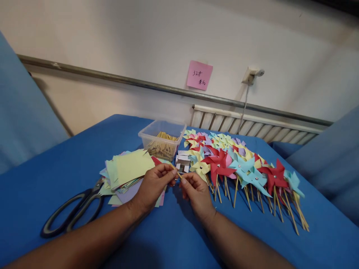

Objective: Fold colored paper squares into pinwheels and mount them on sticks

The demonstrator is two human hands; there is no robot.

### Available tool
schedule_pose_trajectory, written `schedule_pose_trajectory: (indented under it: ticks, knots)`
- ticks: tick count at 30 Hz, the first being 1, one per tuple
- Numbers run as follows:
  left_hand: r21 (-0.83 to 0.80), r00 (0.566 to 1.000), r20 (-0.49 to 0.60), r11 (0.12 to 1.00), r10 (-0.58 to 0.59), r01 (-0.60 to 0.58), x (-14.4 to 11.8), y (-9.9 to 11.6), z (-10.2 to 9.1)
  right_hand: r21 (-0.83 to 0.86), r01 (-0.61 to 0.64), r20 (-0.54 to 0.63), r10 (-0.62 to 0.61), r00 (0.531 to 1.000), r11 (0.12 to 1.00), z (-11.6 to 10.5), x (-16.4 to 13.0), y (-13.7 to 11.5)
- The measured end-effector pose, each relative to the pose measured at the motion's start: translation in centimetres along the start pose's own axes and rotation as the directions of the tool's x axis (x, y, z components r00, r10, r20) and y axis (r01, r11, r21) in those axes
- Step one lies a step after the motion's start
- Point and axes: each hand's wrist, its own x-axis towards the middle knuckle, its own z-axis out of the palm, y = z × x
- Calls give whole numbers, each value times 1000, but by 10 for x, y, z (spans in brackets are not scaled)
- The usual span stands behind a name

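Observation:
My left hand [153, 184] and my right hand [196, 192] meet over the blue table [174, 231], fingertips pinched together on a thin wooden stick [178, 174]. Just behind the fingers lies a small white box [183, 163]. A stack of coloured paper squares [130, 170] sits to the left of my left hand. To the right of my right hand lie several finished paper pinwheels [241, 168] on sticks, in red, blue, yellow and purple.
A clear plastic tub of wooden sticks [162, 140] stands behind the paper. Black-handled scissors [74, 211] lie at the left. A pink sticky note [199, 75] hangs on the wall above a radiator [252, 127]. Blue fabric [22, 108] rises on both sides.

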Motion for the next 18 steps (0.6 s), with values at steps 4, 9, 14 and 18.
schedule_pose_trajectory:
  ticks: [4, 9, 14, 18]
  knots:
    - [0, 999, -43, 1000, 6, -6, 1, -1, -1, -60, 3, 28, -1, 1000, 998, 1, -1, 3]
    - [15, 997, -71, 1000, 11, -10, 1, -2, -3, -125, -38, 105, 52, 993, 991, 1, -2, 5]
    - [-3, 996, -85, 1000, 3, -4, 1, -3, -4, -118, -98, 172, 117, 978, 988, 1, -2, 4]
    - [-15, 994, -114, 1000, 7, -9, 3, -6, -5, -105, -125, 195, 144, 970, 987, 1, -3, 4]
